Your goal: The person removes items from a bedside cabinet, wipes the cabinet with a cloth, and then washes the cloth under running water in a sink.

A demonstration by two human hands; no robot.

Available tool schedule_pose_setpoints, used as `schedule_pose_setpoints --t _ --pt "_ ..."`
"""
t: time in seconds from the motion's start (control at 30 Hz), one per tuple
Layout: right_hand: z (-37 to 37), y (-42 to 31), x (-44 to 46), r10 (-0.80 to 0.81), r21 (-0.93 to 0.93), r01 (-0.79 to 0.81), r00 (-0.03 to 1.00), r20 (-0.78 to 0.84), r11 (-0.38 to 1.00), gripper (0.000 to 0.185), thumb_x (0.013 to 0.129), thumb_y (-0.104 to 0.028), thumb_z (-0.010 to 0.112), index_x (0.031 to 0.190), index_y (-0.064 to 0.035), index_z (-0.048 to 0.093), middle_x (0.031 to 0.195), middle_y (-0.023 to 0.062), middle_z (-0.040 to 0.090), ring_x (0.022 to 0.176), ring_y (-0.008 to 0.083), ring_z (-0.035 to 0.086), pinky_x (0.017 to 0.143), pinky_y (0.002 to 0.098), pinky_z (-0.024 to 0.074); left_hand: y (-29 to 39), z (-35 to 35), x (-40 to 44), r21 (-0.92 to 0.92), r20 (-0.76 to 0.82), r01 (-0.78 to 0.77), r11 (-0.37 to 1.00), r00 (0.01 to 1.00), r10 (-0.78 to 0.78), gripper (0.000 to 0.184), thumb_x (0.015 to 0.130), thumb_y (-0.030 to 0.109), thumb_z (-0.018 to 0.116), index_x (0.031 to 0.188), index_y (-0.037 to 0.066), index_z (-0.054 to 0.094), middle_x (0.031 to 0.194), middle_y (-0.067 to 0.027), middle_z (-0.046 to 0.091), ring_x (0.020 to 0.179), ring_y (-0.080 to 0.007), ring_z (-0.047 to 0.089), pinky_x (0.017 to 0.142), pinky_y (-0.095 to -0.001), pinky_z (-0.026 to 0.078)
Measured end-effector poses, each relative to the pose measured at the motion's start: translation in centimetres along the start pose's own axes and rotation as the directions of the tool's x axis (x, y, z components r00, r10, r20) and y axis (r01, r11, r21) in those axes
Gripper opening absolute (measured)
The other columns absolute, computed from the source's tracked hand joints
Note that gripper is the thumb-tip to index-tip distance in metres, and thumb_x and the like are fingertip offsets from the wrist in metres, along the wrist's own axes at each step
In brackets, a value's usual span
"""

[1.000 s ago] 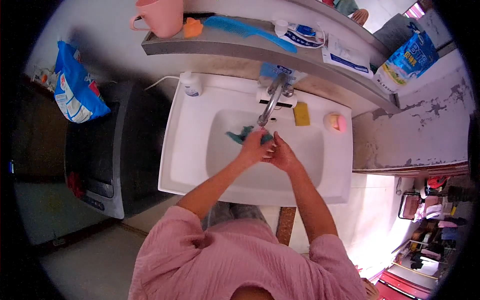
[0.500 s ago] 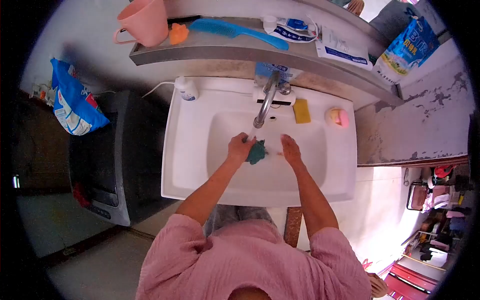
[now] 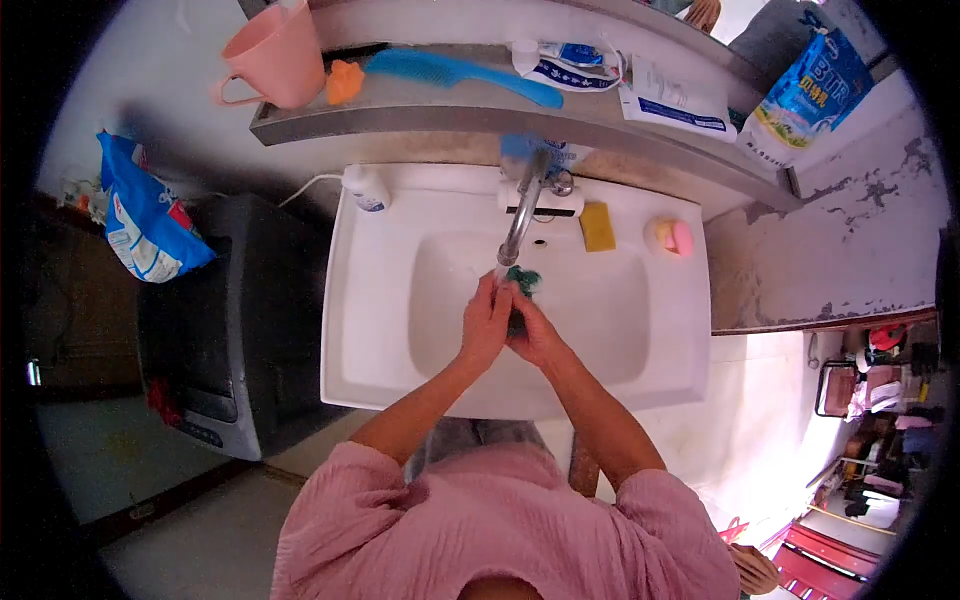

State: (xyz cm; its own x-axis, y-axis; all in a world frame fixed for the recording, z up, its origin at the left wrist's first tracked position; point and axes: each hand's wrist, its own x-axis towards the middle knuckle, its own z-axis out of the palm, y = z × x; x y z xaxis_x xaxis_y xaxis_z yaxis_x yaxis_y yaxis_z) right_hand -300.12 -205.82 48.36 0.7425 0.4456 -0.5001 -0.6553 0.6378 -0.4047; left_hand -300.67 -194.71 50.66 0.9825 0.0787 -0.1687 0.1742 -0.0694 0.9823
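Note:
Under the chrome faucet (image 3: 518, 225), my two hands meet over the white sink basin (image 3: 600, 330). My left hand (image 3: 485, 322) is closed at the left side of a crumpled dark green cloth (image 3: 524, 280). From the right, my right hand (image 3: 537, 332) closes against the same cloth, its fingers touching the left ones. Part of the cloth shows above the fingers, and a little dark green shows between the palms; the rest is hidden. Water appears to run from the spout onto the hands.
A white bottle (image 3: 366, 188), a yellow sponge (image 3: 598, 227) and a pink-and-yellow soap (image 3: 674, 238) sit on the sink's rim. On the shelf (image 3: 400, 115) above are a pink mug (image 3: 275, 58), a blue comb (image 3: 465, 75) and tubes. A dark appliance (image 3: 215, 330) stands at left.
My right hand has moved left from apart to join my left hand at the green cloth. The cloth is now partly covered by the hands and slightly higher.

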Motion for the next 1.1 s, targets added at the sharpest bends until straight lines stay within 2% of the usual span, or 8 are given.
schedule_pose_setpoints --t 0.07,0.13,0.23,0.3,0.4,0.6,0.67,1.1 --pt "-1.0 -0.6 0.0 -0.035 -0.192 0.033 0.999 -0.003 0.981 0.04 0.083 -0.028 0.068 0.117 -0.0105 0.055 0.106 0.0049 0.06 0.092 0.0189 0.06 0.077 0.039 0.0526 0.5 -1.7 -0.2 -0.37 0.263 0.195 0.908 0.96 -0.099 0.042 0.088 0.012 0.059 0.127 0.006 0.046 0.112 -0.0145 0.058 0.103 -0.0265 0.058 0.091 -0.0373 0.046" --pt "-0.6 -2.4 -1.0 0.01 -0.296 -0.009 1.0 0.002 0.955 0.041 0.078 -0.02 0.071 0.115 -0.0104 0.055 0.104 0.003 0.061 0.088 0.018 0.059 0.071 0.0361 0.0528 -1.3 -4.3 0.4 0.011 0.348 -0.239 0.971 0.911 0.22 0.061 0.081 0.012 0.067 0.135 0.011 0.04 0.132 -0.0169 0.047 0.112 -0.0327 0.053 0.099 -0.0426 0.041" --pt "1.7 -4.1 -1.8 0.126 -0.476 -0.132 0.991 -0.043 0.87 0.035 0.072 -0.013 0.073 0.104 -0.0092 0.059 0.09 0.0012 0.06 0.073 0.0147 0.057 0.057 0.0284 0.048 2.3 -6.0 -0.8 0.496 0.461 -0.673 0.548 0.739 0.491 0.067 0.078 0.013 0.071 0.138 0.013 0.04 0.141 -0.0198 0.037 0.115 -0.034 0.05 0.099 -0.045 0.041" --pt "2.8 -4.3 -1.4 0.21 -0.692 -0.154 0.978 -0.003 0.705 0.03 0.073 -0.011 0.071 0.101 -0.0104 0.059 0.085 0.0014 0.06 0.073 0.0117 0.056 0.054 0.0276 0.045 3.6 -6.5 0.6 0.576 0.666 -0.803 0.153 0.569 0.482 0.068 0.077 0.015 0.07 0.138 0.013 0.041 0.143 -0.0222 0.033 0.119 -0.0378 0.047 0.099 -0.0466 0.041" --pt "4.1 -3.9 -1.5 0.245 -0.826 -0.125 0.969 0.017 0.55 0.028 0.067 -0.008 0.069 0.092 -0.0102 0.056 0.076 0.0 0.055 0.067 0.0091 0.052 0.052 0.0259 0.0408 2.3 -6.0 2.9 0.417 0.74 -0.889 0.187 0.452 0.498 0.066 0.076 0.018 0.068 0.137 0.012 0.043 0.137 -0.0239 0.038 0.115 -0.0385 0.049 0.096 -0.0474 0.042" --pt "6.4 -5.5 0.1 -0.084 -0.894 0.287 0.958 0.275 0.344 0.039 0.061 -0.007 0.069 0.097 -0.0025 0.055 0.08 0.0026 0.055 0.071 0.0142 0.053 0.06 0.0288 0.0462 3.7 -5.0 4.1 0.705 0.643 -0.701 0.11 0.697 0.319 0.035 0.074 0.01 0.062 0.107 0.002 0.054 0.091 -0.0154 0.061 0.078 -0.0307 0.063 0.065 -0.0398 0.054" --pt "7.0 -6.5 -0.1 -0.088 -0.978 0.21 0.974 0.21 -0.011 0.046 0.063 -0.012 0.071 0.105 -0.0027 0.056 0.095 0.0116 0.063 0.083 0.0235 0.061 0.07 0.0353 0.0503 3.0 -4.5 4.9 0.74 0.604 -0.66 0.13 0.737 0.304 0.028 0.073 0.011 0.063 0.099 0.002 0.057 0.087 -0.0155 0.063 0.073 -0.0302 0.065 0.061 -0.0396 0.054" --pt "7.7 -6.7 -0.8 -0.107 -0.797 0.282 0.913 0.395 -0.535 0.029 0.079 -0.019 0.059 0.104 -0.0046 0.059 0.092 0.0198 0.066 0.087 0.0373 0.063 0.076 0.0479 0.05 4.9 -4.6 5.1 0.747 0.57 -0.587 0.311 0.807 0.156 0.019 0.066 0.01 0.065 0.084 0.003 0.065 0.076 -0.0205 0.066 0.073 -0.0359 0.065 0.068 -0.0467 0.053"
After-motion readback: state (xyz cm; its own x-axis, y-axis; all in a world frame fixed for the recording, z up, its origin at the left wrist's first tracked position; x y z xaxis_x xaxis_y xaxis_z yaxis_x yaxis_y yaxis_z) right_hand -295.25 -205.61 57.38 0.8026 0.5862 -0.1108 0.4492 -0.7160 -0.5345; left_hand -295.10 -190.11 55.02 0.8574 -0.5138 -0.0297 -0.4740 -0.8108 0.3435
